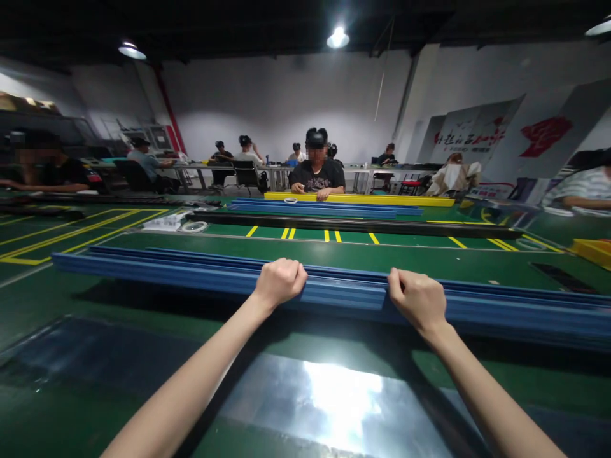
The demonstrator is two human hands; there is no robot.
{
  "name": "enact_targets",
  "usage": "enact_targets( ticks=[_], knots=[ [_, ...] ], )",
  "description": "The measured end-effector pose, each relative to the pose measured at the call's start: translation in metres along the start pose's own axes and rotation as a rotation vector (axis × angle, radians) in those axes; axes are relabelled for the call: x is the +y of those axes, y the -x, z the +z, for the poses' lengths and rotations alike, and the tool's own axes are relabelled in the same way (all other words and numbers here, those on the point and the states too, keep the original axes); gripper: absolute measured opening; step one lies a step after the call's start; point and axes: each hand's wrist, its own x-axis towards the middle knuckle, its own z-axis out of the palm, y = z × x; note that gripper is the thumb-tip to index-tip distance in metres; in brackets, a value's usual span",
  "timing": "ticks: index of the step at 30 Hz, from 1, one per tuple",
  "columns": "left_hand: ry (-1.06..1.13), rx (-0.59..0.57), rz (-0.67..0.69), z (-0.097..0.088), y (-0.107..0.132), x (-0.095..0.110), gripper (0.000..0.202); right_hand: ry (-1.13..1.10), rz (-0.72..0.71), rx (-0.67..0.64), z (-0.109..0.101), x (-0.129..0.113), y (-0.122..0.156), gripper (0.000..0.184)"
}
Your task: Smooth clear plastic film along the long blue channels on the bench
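Several long blue profiles point(344, 292) lie side by side across the green table point(143, 356) in front of me, with a dark shadow under them. One nearer piece ends just left of my right hand. My left hand point(281, 280) is closed around the bundle left of the middle, knuckles up. Farther right, my right hand point(420, 299) grips the blue profiles too, its fingers curled over them. The fingertips of both hands are hidden behind the profiles. A glossy clear sheet point(267, 394) lies flat on the table below my forearms and reflects a lamp.
Beyond lie a long black profile point(353, 224), more blue profiles point(315, 207) and a yellow profile point(363, 199), which a person opposite touches. White rings point(193, 226) and small white parts point(165, 221) sit at left. A yellow bin point(592, 252) stands at right.
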Motion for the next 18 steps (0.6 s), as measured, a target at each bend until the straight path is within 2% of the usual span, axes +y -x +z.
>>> enact_targets(
  ticks=[4, 6, 13, 18],
  knots=[
    [0.006, 0.206, 0.076, 0.005, 0.027, 0.004, 0.037, -0.010, -0.067, 0.099, 0.002, -0.004, 0.023, 0.044],
    [0.014, 0.269, 0.091, 0.008, 0.038, 0.005, 0.036, -0.012, -0.098, 0.138, 0.005, -0.007, 0.033, 0.043],
    [0.017, 0.303, 0.123, 0.019, 0.062, 0.006, 0.035, -0.020, -0.121, 0.133, 0.018, -0.015, 0.058, 0.041],
    [0.029, 0.239, 0.121, 0.028, 0.068, 0.005, 0.035, -0.047, -0.096, 0.061, 0.025, -0.018, 0.069, 0.042]
  ],
)
